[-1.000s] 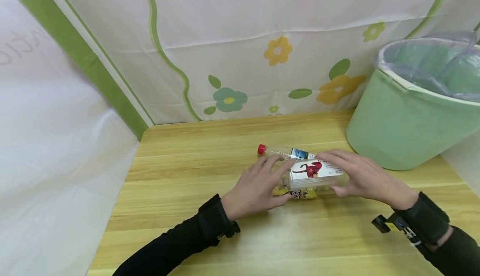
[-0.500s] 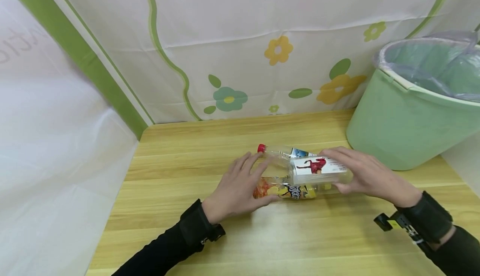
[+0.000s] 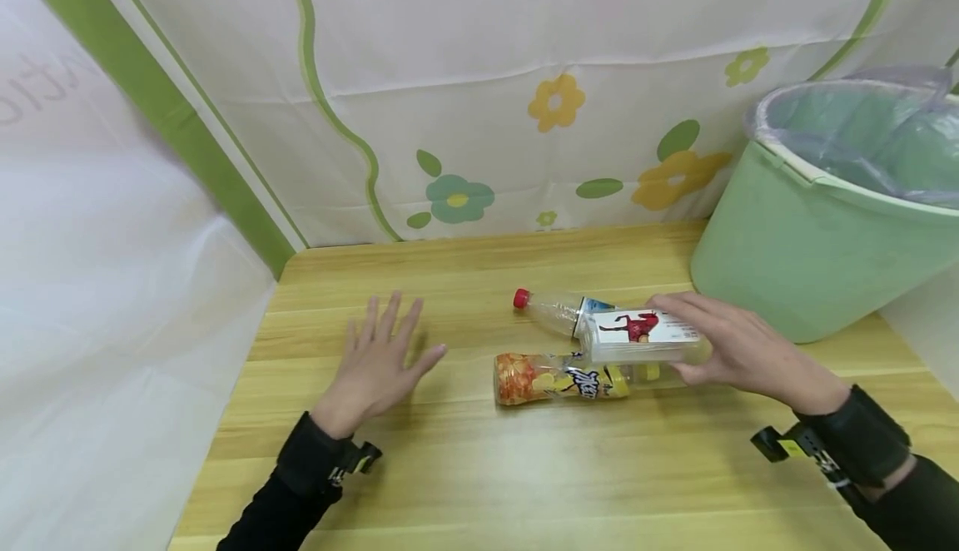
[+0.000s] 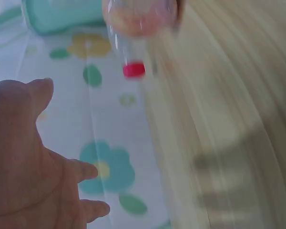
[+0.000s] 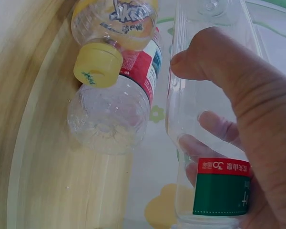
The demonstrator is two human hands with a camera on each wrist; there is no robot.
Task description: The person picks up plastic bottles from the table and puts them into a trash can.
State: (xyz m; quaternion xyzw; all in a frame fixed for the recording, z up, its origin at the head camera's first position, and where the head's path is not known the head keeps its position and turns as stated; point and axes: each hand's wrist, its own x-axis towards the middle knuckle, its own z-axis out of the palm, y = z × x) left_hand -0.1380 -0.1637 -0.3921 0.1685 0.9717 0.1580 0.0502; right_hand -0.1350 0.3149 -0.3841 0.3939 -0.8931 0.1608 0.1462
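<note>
Since the earlier head view, I see the left hand (image 3: 378, 359) withdrawn from the bottles toward the left edge of the tabletop (image 3: 449, 484); the yellow bottle (image 3: 562, 378), formerly half covered by that hand, now lies fully exposed. The right hand (image 3: 737, 347) keeps its grip and has lifted slightly.

Left hand: fingers spread and straight, palm down just above the tabletop, holding nothing. It is well apart from the bottles. The left wrist view is blurred; it shows only the palm (image 4: 24, 157) and a red cap (image 4: 134, 69).

Right hand: fingers and thumb curl round the clear bottle (image 3: 644, 336), which bears a white label with a red figure. In the right wrist view I see the thumb across the bottle wall (image 5: 214, 95) and a red-and-green label near the palm.

Bottle positions: the clear bottle is held level near the middle of the tabletop, toward the right edge. The yellow bottle lies on its side just in front of it, its yellow cap (image 5: 97, 65) pointing right. The red-cap bottle (image 3: 558, 310) lies on its side just behind, cap pointing left.

A green bin (image 3: 794, 243) with a plastic liner stands at the back right corner.
</note>
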